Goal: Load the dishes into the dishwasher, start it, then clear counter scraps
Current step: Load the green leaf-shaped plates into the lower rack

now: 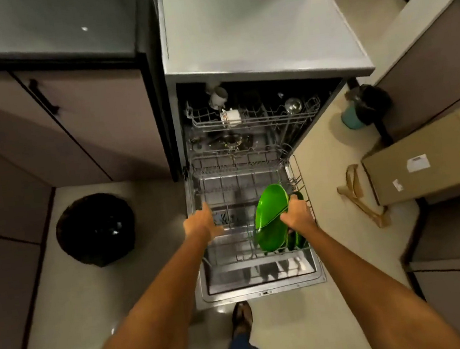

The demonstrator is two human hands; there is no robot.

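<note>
The right hand [296,214] grasps a green plate [271,218] by its rim, standing it on edge at the near right of the dishwasher's lower rack [237,173]. The left hand [207,223] hangs released over the rack's left side. The plate looks stiff, glossy, probably slippery and breakable; the rim is the safest hold.

Floor [324,186]: pale, glossy tile.
Cabinets [80,125]: grey-brown fronts at left, black bar handle [43,95].
Countertop [248,20]: light grey, above the appliance bay.
Bin [96,229]: round, black liner, on floor at left.
Cardboard box [433,157]: on floor at right, white label.
Light: dim, warm.
</note>
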